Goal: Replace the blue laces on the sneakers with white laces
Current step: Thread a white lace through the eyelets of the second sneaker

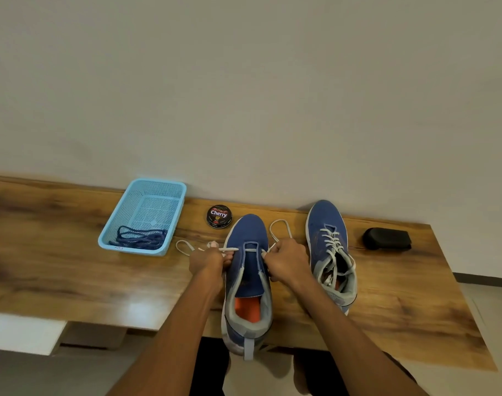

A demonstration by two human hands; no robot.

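We have the near sneaker [248, 270] between our hands, its long axis running near to far, toe pointing away. The white lace [251, 244] crosses only the farthest eyelets. Our left hand [208, 262] pinches one end at the left side, our right hand [287, 261] pinches the other at the right, each equally close. The laced sneaker [329, 250] lies just right. The blue laces [139, 238] sit in the basket [158, 185] far left; a polish tin [219, 216] stands beyond, nothing obstructing.
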